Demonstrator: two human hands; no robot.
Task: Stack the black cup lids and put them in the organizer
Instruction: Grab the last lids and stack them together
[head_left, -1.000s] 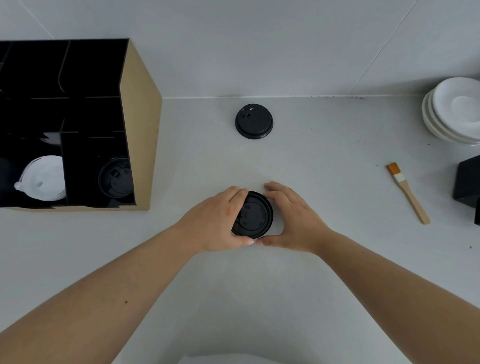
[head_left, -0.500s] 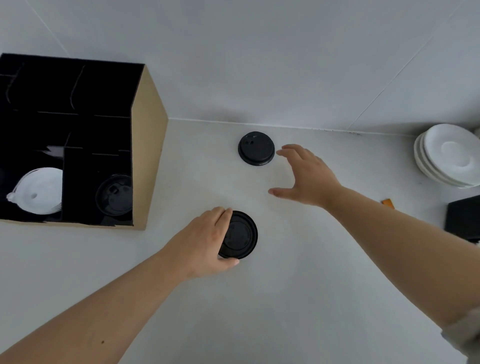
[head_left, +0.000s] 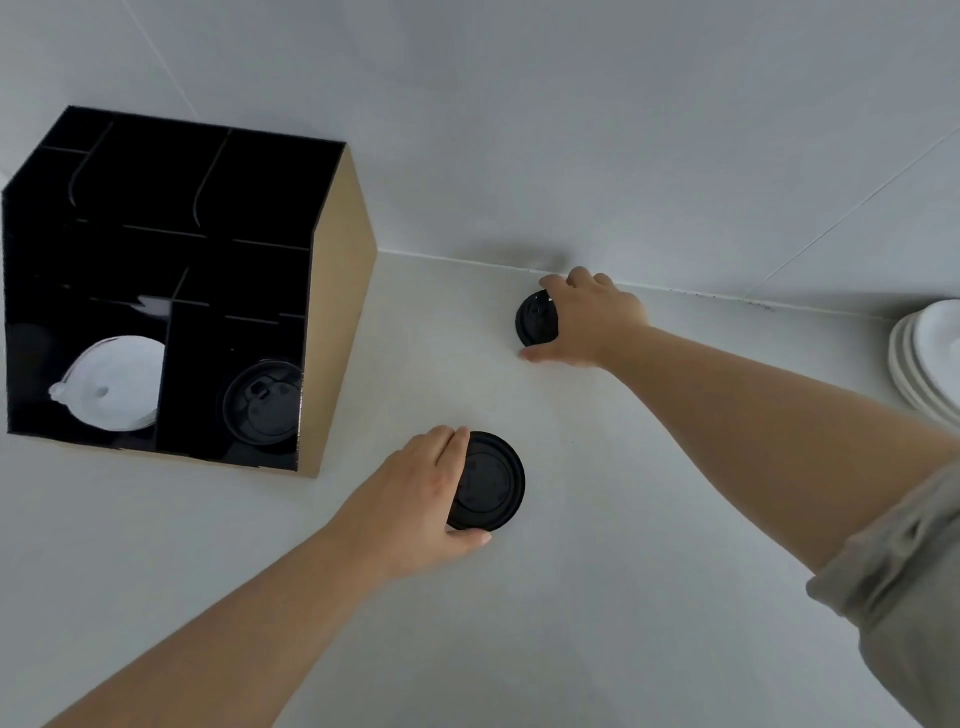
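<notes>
A black cup lid (head_left: 491, 483) lies flat on the white counter in the middle of the view. My left hand (head_left: 415, 499) grips its left rim with thumb and fingers. A second black lid (head_left: 535, 319) lies near the back wall; my right hand (head_left: 587, 319) covers its right half, fingers curled over the rim and thumb at its near edge. The black organizer (head_left: 337, 312) with a brown side panel stands at the left. Its lower right compartment holds black lids (head_left: 262, 402).
White lids (head_left: 111, 384) sit in the organizer's lower left compartment. A stack of white saucers (head_left: 927, 364) stands at the right edge of the counter. The white wall runs close behind the far lid.
My right hand left the near lid, reached to the back of the counter and closed over the far lid. My left hand stayed on the near lid. The camera tilted up.
</notes>
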